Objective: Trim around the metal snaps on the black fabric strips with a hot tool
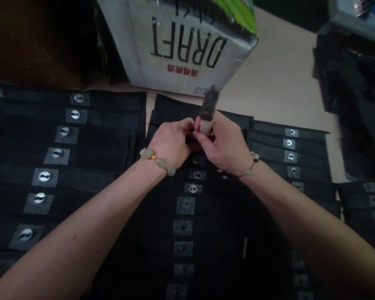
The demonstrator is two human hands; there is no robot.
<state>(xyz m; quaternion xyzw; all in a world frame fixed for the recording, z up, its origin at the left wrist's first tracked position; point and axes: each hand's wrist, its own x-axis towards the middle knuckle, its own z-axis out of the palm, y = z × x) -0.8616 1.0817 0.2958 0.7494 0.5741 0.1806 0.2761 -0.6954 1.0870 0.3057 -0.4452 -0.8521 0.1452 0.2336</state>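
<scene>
My hands meet at the centre, above the black fabric strips. Both pinch a dark rolled strip (208, 110) that stands upright, blurred at its top, with a pale band (206, 127) around its lower part. My right hand (220, 143) grips the roll from the right, and its fingers cover part of the band. My left hand (171, 141) closes on its lower end, which is hidden. Below my hands lie rows of black strips (187, 216), each with a metal eyelet on a grey patch (185, 205). A beaded bracelet (157, 161) circles my left wrist, and a thin cord bracelet (250, 164) circles my right.
More overlapping eyelet strips fan out at left (65, 137) and right (289, 156). A grey cardboard box (181, 46) printed "DRAFT" stands beyond them on a beige floor (284, 75). A dark cloth heap (350, 104) lies at right, and brown wood (33, 41) at upper left.
</scene>
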